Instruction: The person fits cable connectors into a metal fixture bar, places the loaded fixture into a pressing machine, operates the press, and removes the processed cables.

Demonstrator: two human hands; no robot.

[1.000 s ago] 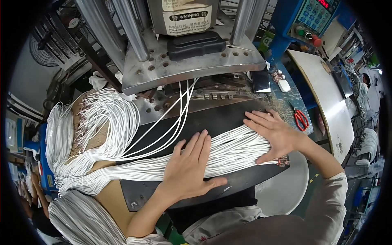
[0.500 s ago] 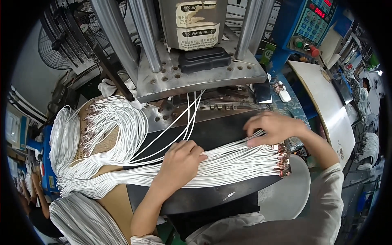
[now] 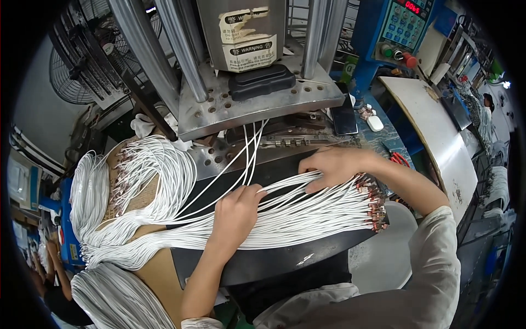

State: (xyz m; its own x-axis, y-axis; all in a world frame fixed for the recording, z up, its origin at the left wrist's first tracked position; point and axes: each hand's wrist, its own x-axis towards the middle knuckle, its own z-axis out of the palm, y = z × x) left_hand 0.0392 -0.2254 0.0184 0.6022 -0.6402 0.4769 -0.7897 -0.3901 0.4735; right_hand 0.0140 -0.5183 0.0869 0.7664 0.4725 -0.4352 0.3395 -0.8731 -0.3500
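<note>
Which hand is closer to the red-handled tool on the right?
Right. The right hand is left of the red-handled tool, at the white cables; the left hand is farther left, on the same cables.

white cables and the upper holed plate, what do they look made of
White cables: probably smooth plastic or rubber sheathing, from the even satin sheen and soft bends. Upper holed plate: likely bare metal, perhaps steel, from its grey shine and stains.

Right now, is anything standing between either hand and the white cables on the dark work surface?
Nothing visible is: the left hand and right hand both hold strands at the upper edge of the white cables.
</note>
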